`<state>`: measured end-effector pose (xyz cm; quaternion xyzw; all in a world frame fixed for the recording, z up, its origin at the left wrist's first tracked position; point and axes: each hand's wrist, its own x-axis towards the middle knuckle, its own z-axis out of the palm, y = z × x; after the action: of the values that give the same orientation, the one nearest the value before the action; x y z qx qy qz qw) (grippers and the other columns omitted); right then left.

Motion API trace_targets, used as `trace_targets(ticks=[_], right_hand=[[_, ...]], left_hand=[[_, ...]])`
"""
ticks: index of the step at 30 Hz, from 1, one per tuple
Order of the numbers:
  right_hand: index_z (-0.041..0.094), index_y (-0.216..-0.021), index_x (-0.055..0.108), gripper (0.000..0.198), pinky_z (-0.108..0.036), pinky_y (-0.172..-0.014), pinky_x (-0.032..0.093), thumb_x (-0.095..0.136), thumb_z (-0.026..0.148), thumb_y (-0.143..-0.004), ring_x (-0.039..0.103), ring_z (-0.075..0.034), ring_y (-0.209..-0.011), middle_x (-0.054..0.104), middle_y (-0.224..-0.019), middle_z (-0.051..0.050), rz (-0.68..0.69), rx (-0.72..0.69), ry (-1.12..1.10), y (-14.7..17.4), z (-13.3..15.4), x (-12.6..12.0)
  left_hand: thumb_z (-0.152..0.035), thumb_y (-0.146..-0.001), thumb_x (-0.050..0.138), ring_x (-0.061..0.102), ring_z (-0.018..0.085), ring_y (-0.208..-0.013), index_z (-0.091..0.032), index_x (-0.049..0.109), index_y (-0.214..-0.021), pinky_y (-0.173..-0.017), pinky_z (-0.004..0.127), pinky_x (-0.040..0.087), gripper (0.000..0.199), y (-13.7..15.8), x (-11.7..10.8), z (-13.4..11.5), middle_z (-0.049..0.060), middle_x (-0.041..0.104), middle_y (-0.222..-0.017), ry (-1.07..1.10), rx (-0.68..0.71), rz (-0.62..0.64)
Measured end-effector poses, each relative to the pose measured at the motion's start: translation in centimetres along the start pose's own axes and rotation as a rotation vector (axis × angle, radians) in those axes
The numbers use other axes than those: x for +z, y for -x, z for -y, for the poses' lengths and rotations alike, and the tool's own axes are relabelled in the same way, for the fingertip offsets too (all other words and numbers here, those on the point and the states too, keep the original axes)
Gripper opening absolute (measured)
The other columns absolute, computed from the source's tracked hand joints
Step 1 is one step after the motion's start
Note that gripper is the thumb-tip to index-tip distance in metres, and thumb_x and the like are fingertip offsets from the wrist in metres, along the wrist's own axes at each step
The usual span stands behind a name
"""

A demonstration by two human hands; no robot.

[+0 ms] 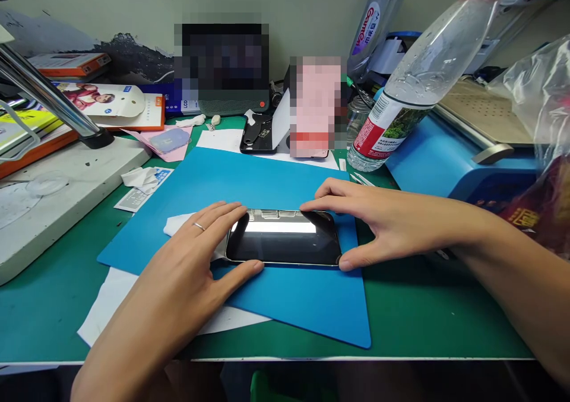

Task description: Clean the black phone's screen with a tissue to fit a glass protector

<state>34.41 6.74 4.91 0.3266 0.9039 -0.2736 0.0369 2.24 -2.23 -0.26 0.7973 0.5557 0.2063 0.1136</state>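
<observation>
A black-screened smartphone (285,249) lies sideways on the blue mat (307,304), its glossy face up with a bright band of light reflected in it. My left hand (182,271), with a ring on one finger, grips the phone's left end, fingers on the far edge and thumb on the near edge. At the other end, my right hand (392,221) spans the phone the same way, thumb at the near corner. Something white, perhaps a cloth (174,224), shows from behind my left hand. The phone's underside is hidden.
Behind the mat stand a blurred screen device (231,102), a blurred pink phone-shaped item (314,105) and a black phone (258,138). A large plastic bottle (401,105) leans right, before a blue machine (427,152). Left are a white lamp base (66,194) and boxes (151,108).
</observation>
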Motion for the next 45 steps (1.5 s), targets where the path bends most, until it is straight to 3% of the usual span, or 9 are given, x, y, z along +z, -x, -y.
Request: trace_targets(ticks=[8, 24, 31, 40, 45], right_hand=[[0.027, -0.158, 0.052, 0.09, -0.042, -0.097, 0.055, 0.078, 0.067, -0.082, 0.062, -0.03, -0.118, 0.056, -0.141, -0.012, -0.011, 0.01, 0.012, -0.1, 0.1, 0.12], [0.027, -0.16, 0.051, 0.092, -0.042, -0.096, 0.056, 0.077, 0.068, -0.082, 0.063, -0.031, -0.117, 0.057, -0.14, -0.012, -0.003, 0.006, 0.002, -0.1, 0.22, -0.04], [0.028, -0.16, 0.053, 0.093, -0.042, -0.094, 0.056, 0.081, 0.066, -0.079, 0.064, -0.031, -0.115, 0.059, -0.139, -0.012, -0.031, -0.007, 0.012, -0.14, 0.18, 0.02], [0.028, -0.159, 0.053, 0.096, -0.04, -0.086, 0.057, 0.081, 0.07, -0.077, 0.065, -0.03, -0.108, 0.061, -0.134, -0.013, -0.05, -0.023, 0.048, -0.19, 0.42, 0.06], [0.022, -0.158, 0.055, 0.091, -0.041, -0.09, 0.056, 0.077, 0.068, -0.082, 0.066, -0.031, -0.111, 0.061, -0.137, -0.015, -0.059, -0.04, 0.058, -0.14, 0.6, 0.22]], left_hand=[[-0.069, -0.098, 0.064, 0.059, 0.032, -0.14, -0.043, 0.05, -0.151, -0.109, 0.055, 0.054, 0.061, -0.07, -0.11, 0.04, 0.001, 0.062, -0.154, -0.002, -0.012, 0.001], [-0.065, -0.099, 0.063, 0.06, 0.034, -0.139, -0.039, 0.057, -0.148, -0.109, 0.059, 0.056, 0.056, -0.24, -0.13, -0.43, 0.002, 0.063, -0.154, 0.006, -0.016, -0.01], [-0.064, -0.1, 0.061, 0.066, 0.038, -0.129, -0.039, 0.068, -0.14, -0.098, 0.057, 0.063, 0.049, -0.38, -0.43, -0.68, 0.005, 0.062, -0.153, 0.021, -0.026, 0.019], [-0.066, -0.099, 0.06, 0.063, 0.04, -0.132, -0.038, 0.068, -0.142, -0.104, 0.06, 0.059, 0.051, -0.49, -0.45, -0.67, 0.006, 0.062, -0.153, 0.032, -0.007, 0.02], [-0.064, -0.098, 0.064, 0.062, 0.037, -0.134, -0.036, 0.061, -0.148, -0.107, 0.057, 0.057, 0.058, -0.52, -0.46, -0.73, 0.006, 0.062, -0.154, 0.024, -0.025, 0.024]])
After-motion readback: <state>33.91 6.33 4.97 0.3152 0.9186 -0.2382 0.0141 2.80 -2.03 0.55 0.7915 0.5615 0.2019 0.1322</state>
